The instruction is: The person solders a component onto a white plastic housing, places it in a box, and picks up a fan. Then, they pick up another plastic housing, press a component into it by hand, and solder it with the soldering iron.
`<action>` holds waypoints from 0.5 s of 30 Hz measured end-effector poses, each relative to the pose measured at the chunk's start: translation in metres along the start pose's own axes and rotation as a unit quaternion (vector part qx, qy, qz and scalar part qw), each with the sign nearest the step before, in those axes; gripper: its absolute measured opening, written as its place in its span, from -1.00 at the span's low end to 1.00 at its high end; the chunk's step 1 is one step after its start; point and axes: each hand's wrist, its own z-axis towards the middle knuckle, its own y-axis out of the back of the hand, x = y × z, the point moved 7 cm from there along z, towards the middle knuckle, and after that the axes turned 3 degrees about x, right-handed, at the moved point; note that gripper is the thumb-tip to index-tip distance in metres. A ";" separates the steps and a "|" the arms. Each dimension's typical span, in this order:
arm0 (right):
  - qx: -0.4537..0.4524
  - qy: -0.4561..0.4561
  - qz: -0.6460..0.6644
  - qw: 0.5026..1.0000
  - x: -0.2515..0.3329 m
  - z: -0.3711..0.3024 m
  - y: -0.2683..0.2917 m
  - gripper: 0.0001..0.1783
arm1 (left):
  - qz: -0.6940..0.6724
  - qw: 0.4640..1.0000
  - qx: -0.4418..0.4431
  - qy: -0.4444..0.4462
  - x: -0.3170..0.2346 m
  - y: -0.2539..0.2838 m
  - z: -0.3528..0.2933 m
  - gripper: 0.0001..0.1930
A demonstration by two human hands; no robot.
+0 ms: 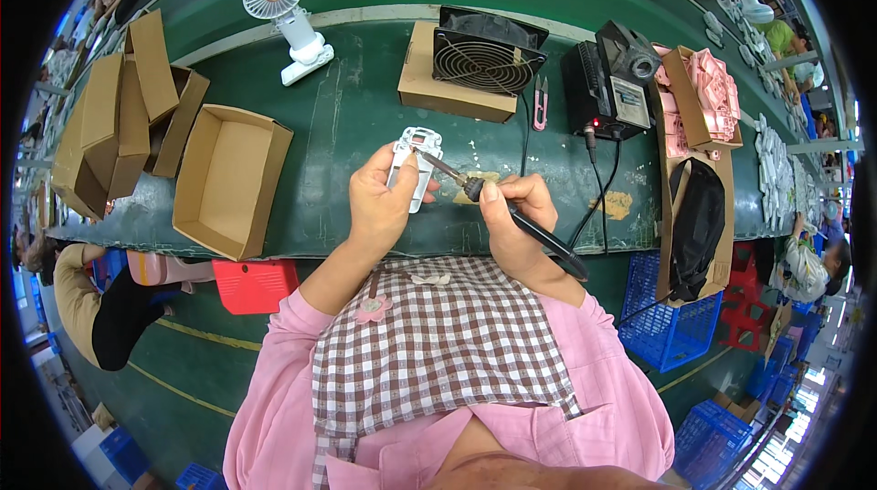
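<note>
My left hand (382, 200) is closed on a white plastic housing (417, 147), holding it up over the near part of the green bench. A small reddish part shows in the upper end of the housing. In my right hand (519, 216) is a soldering iron (545, 242) with a black handle, gripped between thumb and fingers. Its metal tip points up and left, into the housing near my left thumb. Whether the tip touches anything inside I cannot tell. A yellowish pad (477, 187) lies on the bench behind the iron.
Beyond my hands, a black cooling fan (489, 61) rests on a cardboard box. A soldering station (607, 88) and pink-handled snips (541, 105) are to its right. Open cardboard boxes (233, 181) stand left, near a white handheld fan (294, 24). Pink parts (713, 93) fill a box right.
</note>
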 end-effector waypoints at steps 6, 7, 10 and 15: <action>0.005 0.005 -0.004 1.000 -0.003 0.000 -0.001 -0.82 | 0.002 1.000 0.006 -0.002 0.002 -0.001 -0.001 -0.77; 0.000 0.002 -0.001 1.000 -0.004 0.000 -0.001 -0.82 | 0.002 1.000 0.007 -0.002 0.002 -0.001 -0.001 -0.77; -0.005 -0.002 -0.001 1.000 -0.005 -0.001 -0.001 -0.82 | 0.005 1.000 0.007 -0.005 0.002 -0.001 -0.001 -0.77; -0.003 -0.012 -0.005 1.000 -0.007 -0.001 0.000 -0.82 | 0.003 1.000 0.001 -0.001 0.002 0.000 -0.001 -0.78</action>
